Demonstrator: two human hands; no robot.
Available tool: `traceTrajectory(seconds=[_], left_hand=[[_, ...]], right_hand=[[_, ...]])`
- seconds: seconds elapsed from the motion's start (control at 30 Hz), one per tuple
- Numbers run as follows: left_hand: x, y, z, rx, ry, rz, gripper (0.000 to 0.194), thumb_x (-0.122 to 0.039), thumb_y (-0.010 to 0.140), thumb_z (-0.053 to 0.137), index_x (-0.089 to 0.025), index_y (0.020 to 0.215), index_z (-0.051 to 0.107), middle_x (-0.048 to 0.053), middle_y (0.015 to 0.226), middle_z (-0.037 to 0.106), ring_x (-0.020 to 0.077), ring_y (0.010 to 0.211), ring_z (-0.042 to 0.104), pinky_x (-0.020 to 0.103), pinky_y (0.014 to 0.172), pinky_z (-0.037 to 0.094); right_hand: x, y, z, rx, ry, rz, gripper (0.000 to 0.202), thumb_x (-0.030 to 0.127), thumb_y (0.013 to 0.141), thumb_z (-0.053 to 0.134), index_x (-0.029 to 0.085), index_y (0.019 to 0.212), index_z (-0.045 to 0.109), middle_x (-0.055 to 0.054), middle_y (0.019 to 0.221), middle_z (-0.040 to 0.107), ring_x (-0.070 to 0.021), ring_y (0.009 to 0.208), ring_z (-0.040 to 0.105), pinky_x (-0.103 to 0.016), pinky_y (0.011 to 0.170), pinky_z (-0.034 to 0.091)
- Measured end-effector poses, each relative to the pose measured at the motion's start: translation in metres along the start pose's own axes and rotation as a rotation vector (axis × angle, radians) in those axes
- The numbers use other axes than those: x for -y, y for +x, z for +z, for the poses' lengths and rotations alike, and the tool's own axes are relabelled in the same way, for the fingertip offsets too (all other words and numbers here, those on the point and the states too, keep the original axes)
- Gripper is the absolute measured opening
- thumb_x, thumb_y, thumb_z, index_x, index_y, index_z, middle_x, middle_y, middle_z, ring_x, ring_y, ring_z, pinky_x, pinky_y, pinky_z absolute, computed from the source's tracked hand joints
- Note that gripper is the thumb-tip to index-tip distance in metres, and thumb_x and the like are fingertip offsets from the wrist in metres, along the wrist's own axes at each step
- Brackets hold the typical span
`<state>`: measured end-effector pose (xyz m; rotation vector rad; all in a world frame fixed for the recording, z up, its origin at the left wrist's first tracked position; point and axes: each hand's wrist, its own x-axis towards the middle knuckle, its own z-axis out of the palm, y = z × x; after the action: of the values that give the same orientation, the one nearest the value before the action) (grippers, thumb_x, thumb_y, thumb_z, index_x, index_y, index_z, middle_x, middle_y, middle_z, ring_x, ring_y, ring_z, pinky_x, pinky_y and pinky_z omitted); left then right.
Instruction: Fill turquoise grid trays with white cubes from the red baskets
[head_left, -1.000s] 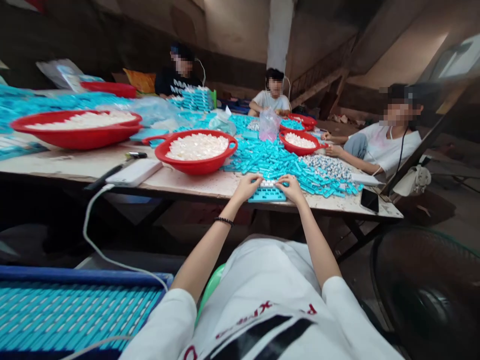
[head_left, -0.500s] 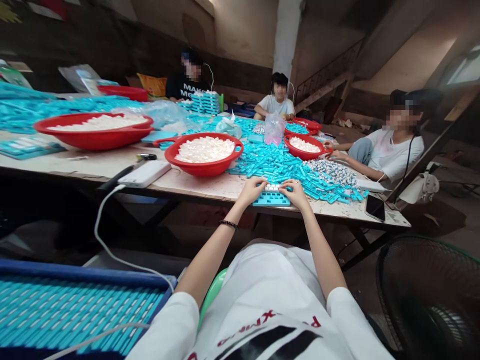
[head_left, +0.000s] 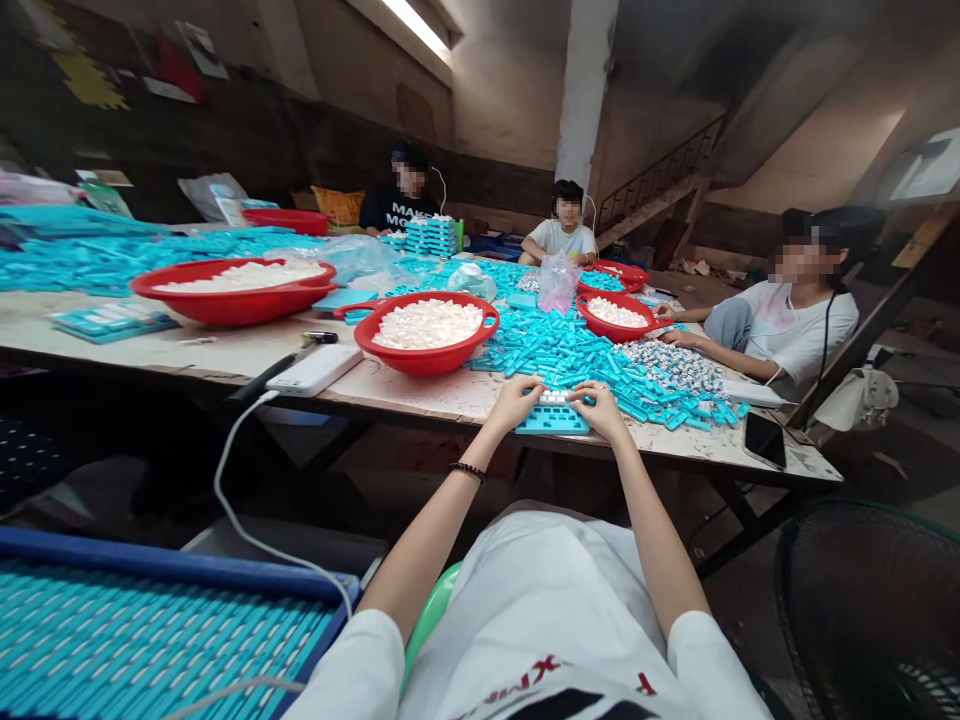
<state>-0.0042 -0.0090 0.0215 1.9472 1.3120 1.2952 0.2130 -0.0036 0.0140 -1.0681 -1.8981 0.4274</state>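
Note:
At the table's front edge lies a light-blue slotted tray (head_left: 553, 420), with rows of openings and small white pieces (head_left: 553, 397) along its far side. My left hand (head_left: 517, 402) is closed at the tray's far left corner, fingertips pinched against it. Closed at the opposite end, my right hand (head_left: 600, 410) has thumb and fingers at the far right corner. The fingers partly cover the row of white pieces. Just beyond both hands spreads a heap of loose blue strips (head_left: 547, 345).
A red basket (head_left: 427, 360) of white pieces stands left of the heap, beside a white power bank (head_left: 315, 370) with a cable. A phone (head_left: 763, 440) lies at the right. A blue crate (head_left: 180, 560) holds blue strips; a fan (head_left: 870, 600) stands low right. Several people sit around the table.
The camera view has tilted up and shifted slightly left, so the scene sits lower and further right. Both hands remain at the blue tray's ends.

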Motion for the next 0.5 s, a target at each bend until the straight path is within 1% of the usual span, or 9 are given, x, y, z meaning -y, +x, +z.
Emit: traceTrajectory(seconds=[0.07,0.17,0.23,0.27,0.33,0.4,0.47,0.5], left_hand=[[-0.001,-0.002,0.001,-0.015,0.022,0.008,0.021,-0.021,0.087,0.054,-0.022,0.084,0.074,0.004,0.103,0.077,0.0230,0.105,0.068,0.035,0.099,0.051],[-0.006,-0.003,-0.003,-0.091,0.066,0.058,0.022,-0.017,0.088,0.052,-0.020,0.090,0.074,0.006,0.103,0.075,0.0218,0.104,0.068,0.035,0.097,0.051],[-0.011,0.000,-0.014,-0.166,0.112,0.127,0.023,-0.015,0.089,0.051,-0.019,0.094,0.073,0.007,0.103,0.074,0.0216,0.102,0.068,0.035,0.095,0.052],[-0.014,0.004,-0.022,-0.198,0.140,0.167,0.023,-0.014,0.088,0.051,-0.019,0.095,0.073,0.008,0.103,0.073,0.0217,0.101,0.068,0.035,0.094,0.052],[-0.020,0.016,-0.045,-0.244,0.195,0.232,0.023,-0.015,0.088,0.052,-0.020,0.096,0.072,0.008,0.103,0.073,0.0219,0.100,0.067,0.035,0.093,0.052],[-0.023,0.033,-0.078,-0.273,0.257,0.251,0.022,-0.017,0.089,0.052,-0.021,0.096,0.072,0.007,0.104,0.073,0.0222,0.101,0.067,0.034,0.095,0.051],[-0.019,0.050,-0.115,-0.309,0.352,0.203,0.023,-0.019,0.088,0.053,-0.021,0.099,0.073,0.007,0.108,0.074,0.0238,0.106,0.066,0.034,0.098,0.050],[-0.015,0.057,-0.135,-0.317,0.415,0.143,0.025,-0.018,0.087,0.053,-0.020,0.100,0.074,0.008,0.111,0.074,0.0252,0.109,0.065,0.035,0.100,0.049]], right_hand=[[-0.001,0.000,0.000,0.019,0.009,-0.010,0.009,0.028,0.080,0.070,0.024,0.082,0.078,-0.007,0.106,0.070,-0.0270,0.106,0.063,-0.049,0.108,0.036],[-0.002,-0.001,0.000,0.041,0.032,-0.026,0.010,0.028,0.080,0.069,0.023,0.084,0.077,-0.007,0.105,0.070,-0.0271,0.107,0.064,-0.049,0.108,0.036],[-0.004,-0.002,0.002,0.034,0.030,-0.034,0.010,0.028,0.079,0.069,0.023,0.084,0.076,-0.007,0.104,0.070,-0.0278,0.107,0.063,-0.051,0.108,0.036],[-0.004,-0.002,0.003,0.018,0.018,-0.033,0.009,0.028,0.079,0.070,0.024,0.084,0.077,-0.008,0.105,0.070,-0.0289,0.109,0.062,-0.053,0.108,0.036],[-0.005,-0.003,0.004,-0.020,-0.021,-0.022,0.008,0.029,0.078,0.072,0.025,0.083,0.077,-0.009,0.112,0.068,-0.0322,0.116,0.057,-0.055,0.106,0.038],[-0.005,-0.005,0.005,-0.049,-0.056,-0.013,0.007,0.029,0.077,0.073,0.026,0.081,0.078,-0.009,0.120,0.065,-0.0347,0.123,0.051,-0.056,0.105,0.039],[-0.004,-0.006,0.006,-0.054,-0.071,-0.011,0.006,0.028,0.076,0.073,0.027,0.080,0.078,-0.009,0.122,0.064,-0.0351,0.126,0.049,-0.056,0.106,0.040],[-0.004,-0.006,0.006,-0.053,-0.072,-0.009,0.006,0.028,0.076,0.072,0.027,0.079,0.078,-0.009,0.122,0.065,-0.0349,0.125,0.049,-0.056,0.106,0.040]])
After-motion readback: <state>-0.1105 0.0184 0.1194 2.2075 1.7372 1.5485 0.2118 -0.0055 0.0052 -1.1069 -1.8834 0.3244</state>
